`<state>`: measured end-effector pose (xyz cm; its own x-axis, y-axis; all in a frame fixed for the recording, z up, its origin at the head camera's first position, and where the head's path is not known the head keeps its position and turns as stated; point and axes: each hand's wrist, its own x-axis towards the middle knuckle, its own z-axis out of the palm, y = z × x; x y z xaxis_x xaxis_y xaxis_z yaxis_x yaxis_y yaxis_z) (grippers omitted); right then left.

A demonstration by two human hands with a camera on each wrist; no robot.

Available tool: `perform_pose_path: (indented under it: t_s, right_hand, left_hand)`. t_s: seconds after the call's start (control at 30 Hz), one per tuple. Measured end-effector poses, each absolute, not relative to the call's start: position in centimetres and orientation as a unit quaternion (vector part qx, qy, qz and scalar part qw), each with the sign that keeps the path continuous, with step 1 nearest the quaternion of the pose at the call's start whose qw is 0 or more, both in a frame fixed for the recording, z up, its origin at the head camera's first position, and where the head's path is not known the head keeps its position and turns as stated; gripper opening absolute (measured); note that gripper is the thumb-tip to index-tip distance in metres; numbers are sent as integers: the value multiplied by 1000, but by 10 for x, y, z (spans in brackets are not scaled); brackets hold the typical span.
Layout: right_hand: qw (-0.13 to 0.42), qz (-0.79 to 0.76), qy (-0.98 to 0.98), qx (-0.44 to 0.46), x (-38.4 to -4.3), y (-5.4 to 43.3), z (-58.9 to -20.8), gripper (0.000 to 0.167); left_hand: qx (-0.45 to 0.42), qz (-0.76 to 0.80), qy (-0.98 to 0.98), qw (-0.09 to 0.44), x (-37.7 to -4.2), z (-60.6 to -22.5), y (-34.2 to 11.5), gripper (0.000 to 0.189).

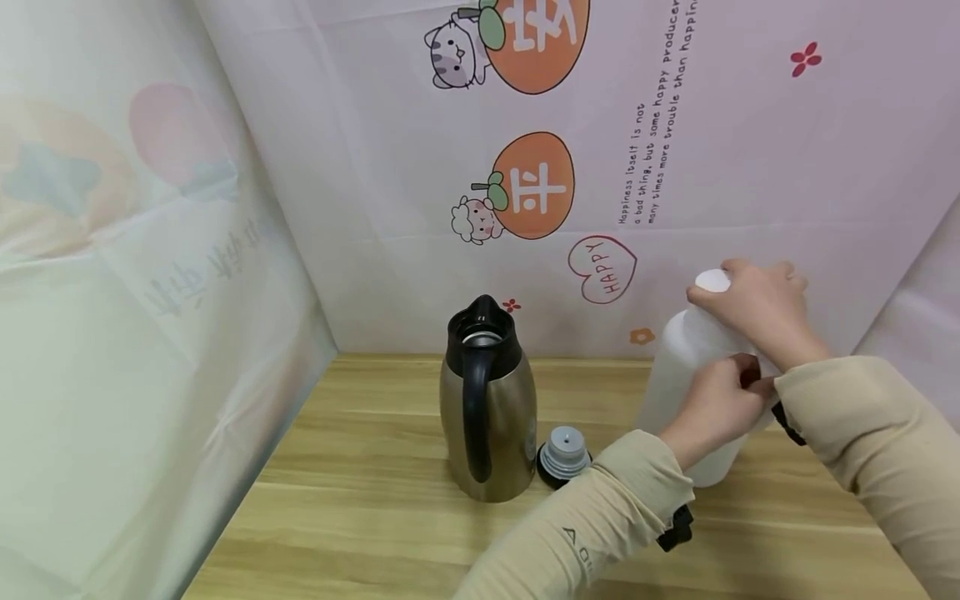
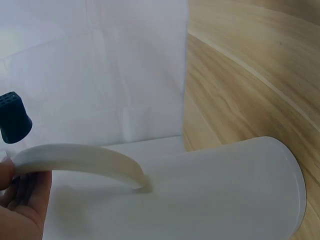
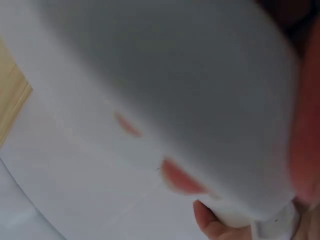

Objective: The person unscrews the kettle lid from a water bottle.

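A tall white jug (image 1: pixel 667 375) stands on the table at the right in the head view, its curved handle (image 2: pixel 80 159) filling part of the left wrist view. My left hand (image 1: pixel 716 408) grips this handle near its upper end, thumb on top. Above it, my right hand (image 1: pixel 765 304) has its thumb and fingers around the jug's white round top (image 1: pixel 712 281). In the right wrist view the white body (image 3: pixel 175 90) is close and blurred. To the left stands a steel thermos pot (image 1: pixel 506 425) with a black handle and an uncovered mouth. Beside it sits its grey stopper (image 1: pixel 566 450), upside down.
The wood-grain table (image 1: pixel 360 467) ends at a printed white cloth backdrop (image 1: pixel 390 208). Another cloth wall (image 1: pixel 150 375) rises along the left side, and one more closes off the right. The stopper lies between the thermos pot and my left forearm.
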<state>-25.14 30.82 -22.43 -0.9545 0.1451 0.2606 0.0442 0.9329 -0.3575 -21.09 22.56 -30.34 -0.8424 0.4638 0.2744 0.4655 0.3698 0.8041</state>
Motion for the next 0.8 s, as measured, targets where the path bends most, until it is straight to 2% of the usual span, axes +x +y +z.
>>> perform_pose_path:
  t_s: [0.1, 0.2, 0.3, 0.4, 0.63, 0.7, 0.8]
  right_hand:
    - [139, 185, -972, -32, -253, 313, -226, 71]
    - [131, 177, -975, -14, -255, 318, -226, 73]
    - [121, 155, -981, 9, -258, 326, -224, 72]
    - [112, 132, -984, 46, -261, 334, -221, 69]
    - [77, 167, -973, 139, -264, 349, -216, 64]
    - [59, 164, -977, 122, -262, 346, -213, 72]
    - [44, 143, -988, 48, -256, 336, -205, 93]
  left_hand:
    - [-279, -475, -835, 7, -210, -304, 227, 29]
    - [-278, -476, -834, 0, -210, -305, 228, 27]
    - [-279, -481, -831, -6, -211, -307, 227, 20]
    - [-287, -468, -836, 9, -211, -306, 224, 15]
    - [-291, -454, -842, 22, -210, -305, 221, 14]
    - [-289, -456, -842, 22, -210, -305, 220, 15]
    - [-288, -459, -840, 23, -210, -305, 220, 15]
